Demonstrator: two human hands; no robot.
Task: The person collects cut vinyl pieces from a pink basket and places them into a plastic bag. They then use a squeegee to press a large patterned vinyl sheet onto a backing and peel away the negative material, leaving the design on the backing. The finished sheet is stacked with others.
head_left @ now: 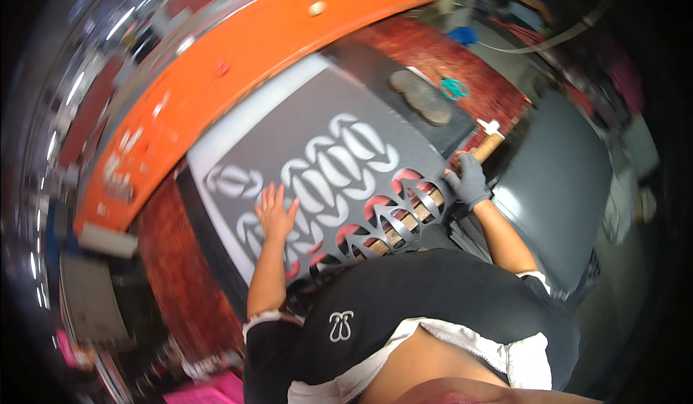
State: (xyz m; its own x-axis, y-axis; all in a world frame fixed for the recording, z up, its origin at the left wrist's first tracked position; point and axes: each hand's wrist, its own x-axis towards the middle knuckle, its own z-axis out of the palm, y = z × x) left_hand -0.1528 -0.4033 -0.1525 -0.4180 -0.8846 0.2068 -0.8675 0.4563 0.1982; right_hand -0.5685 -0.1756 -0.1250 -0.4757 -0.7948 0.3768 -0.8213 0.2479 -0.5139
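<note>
A dark grey sheet (pixel 289 126) with several curved cut-out openings lies across a white board (pixel 249 112). My bare left hand (pixel 276 213) rests on the sheet among the openings, its fingers spread. At the sheet's right edge is my right hand (pixel 471 180) in a grey glove with bare fingertips; its thumb stands apart from the fingers, and no held thing shows. Just beyond it lies a wooden bar (pixel 489 146) with a white end. The sheet's near strip, with large openings, hangs close to my body, and red and wood-coloured surfaces show through it.
An orange machine beam (pixel 267 47) spans the far side above the red worn table (pixel 170 260). A dark sole-shaped block (pixel 422 97) and a teal ring-shaped item (pixel 454 89) lie at the far right. Large dark sheets (pixel 556 187) are stacked to my right.
</note>
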